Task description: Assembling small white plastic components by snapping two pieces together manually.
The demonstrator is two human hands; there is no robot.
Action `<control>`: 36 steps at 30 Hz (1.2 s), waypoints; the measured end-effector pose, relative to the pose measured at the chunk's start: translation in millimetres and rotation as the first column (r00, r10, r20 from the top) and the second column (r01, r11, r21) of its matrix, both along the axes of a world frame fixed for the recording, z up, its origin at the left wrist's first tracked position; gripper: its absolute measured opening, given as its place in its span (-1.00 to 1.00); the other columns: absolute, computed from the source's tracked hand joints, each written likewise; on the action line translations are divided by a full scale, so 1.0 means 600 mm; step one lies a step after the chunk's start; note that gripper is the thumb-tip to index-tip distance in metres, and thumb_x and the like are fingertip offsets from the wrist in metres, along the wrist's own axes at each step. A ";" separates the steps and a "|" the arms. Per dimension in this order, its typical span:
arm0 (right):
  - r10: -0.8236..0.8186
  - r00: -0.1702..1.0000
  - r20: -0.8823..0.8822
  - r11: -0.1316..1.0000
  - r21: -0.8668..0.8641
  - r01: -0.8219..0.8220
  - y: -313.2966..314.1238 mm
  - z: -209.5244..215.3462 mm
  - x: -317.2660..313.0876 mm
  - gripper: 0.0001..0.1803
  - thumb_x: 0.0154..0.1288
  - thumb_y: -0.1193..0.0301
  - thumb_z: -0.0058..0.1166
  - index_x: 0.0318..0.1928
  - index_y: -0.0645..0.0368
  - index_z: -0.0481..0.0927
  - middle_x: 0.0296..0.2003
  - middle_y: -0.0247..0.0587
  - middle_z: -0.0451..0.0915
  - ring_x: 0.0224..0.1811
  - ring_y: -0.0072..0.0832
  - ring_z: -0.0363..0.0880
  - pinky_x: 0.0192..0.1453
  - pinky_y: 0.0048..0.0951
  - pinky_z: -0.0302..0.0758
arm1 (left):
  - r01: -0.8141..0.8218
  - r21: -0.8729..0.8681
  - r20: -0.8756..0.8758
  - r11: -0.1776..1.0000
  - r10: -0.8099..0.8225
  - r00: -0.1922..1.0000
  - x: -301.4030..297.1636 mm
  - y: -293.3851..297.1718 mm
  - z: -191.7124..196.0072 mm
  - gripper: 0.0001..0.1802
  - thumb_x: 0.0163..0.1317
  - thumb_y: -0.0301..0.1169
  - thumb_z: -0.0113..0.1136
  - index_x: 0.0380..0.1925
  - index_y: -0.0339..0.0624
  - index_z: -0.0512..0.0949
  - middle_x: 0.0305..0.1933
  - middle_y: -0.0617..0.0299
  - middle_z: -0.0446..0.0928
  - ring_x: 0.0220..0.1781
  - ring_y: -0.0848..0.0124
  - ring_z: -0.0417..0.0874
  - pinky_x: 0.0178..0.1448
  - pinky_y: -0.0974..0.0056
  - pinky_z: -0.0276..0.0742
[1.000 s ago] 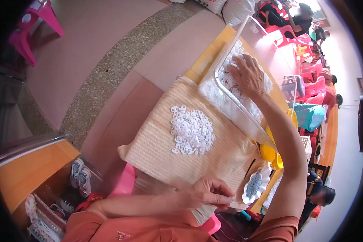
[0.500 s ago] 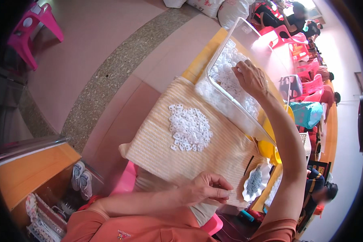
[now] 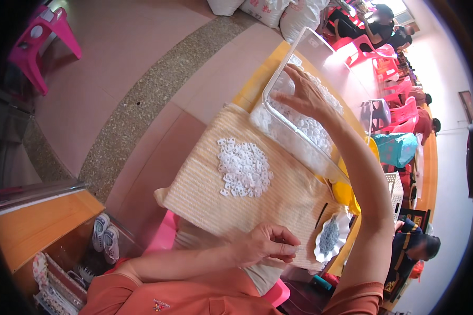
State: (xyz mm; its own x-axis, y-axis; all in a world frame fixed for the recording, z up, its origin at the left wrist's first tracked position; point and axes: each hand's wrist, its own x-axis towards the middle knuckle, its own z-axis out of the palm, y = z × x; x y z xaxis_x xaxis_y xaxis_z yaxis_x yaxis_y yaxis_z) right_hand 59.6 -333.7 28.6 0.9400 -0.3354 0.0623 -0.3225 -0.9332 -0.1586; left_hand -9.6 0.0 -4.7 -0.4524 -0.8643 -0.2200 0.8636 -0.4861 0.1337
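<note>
Over the table's far edge, the right hand spreads open inside a clear plastic bin of white rings; the left hand pinches one small white ring.

White rings lie on a beige ribbed cloth, beside a clear bin and pink chairs.

Head-worn fisheye view, looking steeply down from above the person's own shoulders.

Faces forward and down over the worktop, tilted so that its far end runs toward the upper right; close enough that both forearms rise from the lower edge and fill the foreground. Straight edges bend near the dark rim. Takes in the beige mat at centre, pink floor to the left, and pink chairs far up on the right.
</note>
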 end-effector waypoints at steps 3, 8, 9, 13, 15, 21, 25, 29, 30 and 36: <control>0.074 0.996 0.048 0.997 -0.021 -0.073 -0.006 -0.021 0.014 -0.11 0.11 -0.25 0.05 0.17 0.30 0.37 0.23 0.04 0.32 0.30 -0.05 0.26 0.35 -0.22 0.20 | 0.016 -0.031 0.033 0.999 -0.015 0.999 0.003 -0.001 0.004 -0.80 0.16 -0.45 0.30 -0.21 -0.22 0.57 -0.33 0.27 0.60 -0.30 0.51 0.63 -0.19 0.39 0.62; 0.077 0.994 -0.080 0.967 0.248 -0.055 0.033 0.014 0.007 -0.21 0.09 -0.22 0.09 0.04 0.24 0.49 0.08 0.00 0.45 0.14 -0.11 0.40 0.22 -0.21 0.32 | -0.047 -0.046 -0.043 0.998 0.045 0.998 0.004 -0.001 0.004 -0.79 0.15 -0.47 0.30 -0.21 -0.25 0.57 -0.35 0.23 0.60 -0.32 0.48 0.63 -0.18 0.39 0.62; 0.098 0.988 -0.118 0.951 0.303 -0.058 0.040 0.019 0.003 -0.24 0.07 -0.22 0.11 0.05 0.17 0.52 0.05 -0.04 0.48 0.09 -0.16 0.44 0.17 -0.22 0.36 | -0.045 -0.047 -0.044 0.998 0.043 0.998 0.004 -0.001 0.005 -0.79 0.15 -0.47 0.30 -0.21 -0.25 0.57 -0.35 0.23 0.60 -0.32 0.48 0.63 -0.18 0.39 0.62; 0.348 0.933 -0.090 0.910 0.271 -0.313 0.062 0.025 -0.002 -0.42 0.11 0.03 0.13 0.03 0.17 0.52 0.01 -0.11 0.50 0.11 -0.16 0.43 0.20 -0.20 0.36 | -0.040 -0.023 -0.044 0.999 0.039 0.998 0.002 -0.001 0.005 -0.80 0.15 -0.48 0.30 -0.22 -0.26 0.57 -0.35 0.22 0.61 -0.33 0.48 0.64 -0.18 0.39 0.62; 0.320 0.942 -0.099 0.909 0.311 -0.276 0.072 0.027 -0.011 -0.46 0.03 0.18 0.13 0.04 0.14 0.51 0.03 -0.14 0.48 0.13 -0.15 0.41 0.21 -0.19 0.36 | -0.043 -0.024 -0.038 0.999 0.043 0.998 0.000 0.000 0.004 -0.80 0.15 -0.48 0.30 -0.22 -0.26 0.57 -0.35 0.22 0.61 -0.33 0.48 0.64 -0.18 0.39 0.62; 0.342 0.931 -0.129 0.937 0.117 -0.328 0.081 0.013 -0.025 -0.50 0.11 0.22 0.14 0.10 0.01 0.50 0.02 -0.18 0.46 0.10 -0.20 0.41 0.16 -0.23 0.40 | -0.054 -0.029 -0.029 0.998 0.053 0.998 -0.001 0.000 0.005 -0.82 0.15 -0.50 0.29 -0.24 -0.27 0.58 -0.36 0.22 0.61 -0.33 0.49 0.64 -0.20 0.41 0.61; 0.315 0.945 -0.092 0.948 -0.026 -0.318 0.069 0.015 -0.025 -0.49 0.12 0.17 0.15 0.10 0.01 0.50 0.04 -0.15 0.45 0.09 -0.18 0.42 0.18 -0.21 0.38 | -0.040 -0.019 -0.017 0.999 0.039 0.999 -0.001 -0.002 0.004 -0.83 0.15 -0.50 0.29 -0.24 -0.28 0.58 -0.36 0.20 0.61 -0.33 0.49 0.64 -0.19 0.41 0.61; 0.479 0.877 -0.034 0.876 -0.048 -0.480 0.075 0.014 -0.026 -0.53 0.16 0.19 0.12 0.09 -0.01 0.48 0.09 -0.13 0.40 0.11 -0.16 0.41 0.22 -0.21 0.36 | -0.044 -0.030 -0.030 0.999 0.043 0.999 0.000 -0.002 0.003 -0.83 0.16 -0.50 0.28 -0.24 -0.28 0.57 -0.35 0.20 0.61 -0.32 0.48 0.64 -0.17 0.40 0.61; 0.477 0.878 -0.036 0.877 -0.047 -0.479 0.075 0.014 -0.024 -0.53 0.16 0.19 0.12 0.09 -0.01 0.48 0.09 -0.13 0.40 0.11 -0.16 0.41 0.22 -0.21 0.36 | -0.042 -0.030 -0.031 0.999 0.041 0.999 0.000 -0.002 0.002 -0.83 0.16 -0.50 0.28 -0.24 -0.28 0.57 -0.35 0.20 0.61 -0.32 0.48 0.64 -0.17 0.40 0.61; 0.519 0.854 -0.040 0.839 -0.168 -0.518 0.059 -0.001 -0.020 -0.64 0.15 0.30 0.11 0.00 -0.04 0.54 0.02 -0.17 0.43 0.05 -0.22 0.43 0.14 -0.25 0.42 | -0.022 -0.031 -0.036 0.999 0.021 0.999 -0.001 -0.002 -0.003 -0.86 0.18 -0.57 0.23 -0.24 -0.29 0.56 -0.29 0.18 0.60 -0.25 0.40 0.67 -0.07 0.33 0.64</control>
State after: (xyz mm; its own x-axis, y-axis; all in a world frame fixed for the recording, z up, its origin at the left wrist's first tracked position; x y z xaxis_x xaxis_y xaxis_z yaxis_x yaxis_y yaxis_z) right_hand 47.8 -298.0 28.0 0.9729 0.2170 0.0805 0.2166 -0.9762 0.0132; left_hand -10.1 -1.0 -6.8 -0.4411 -0.8800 -0.1764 0.8782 -0.4637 0.1175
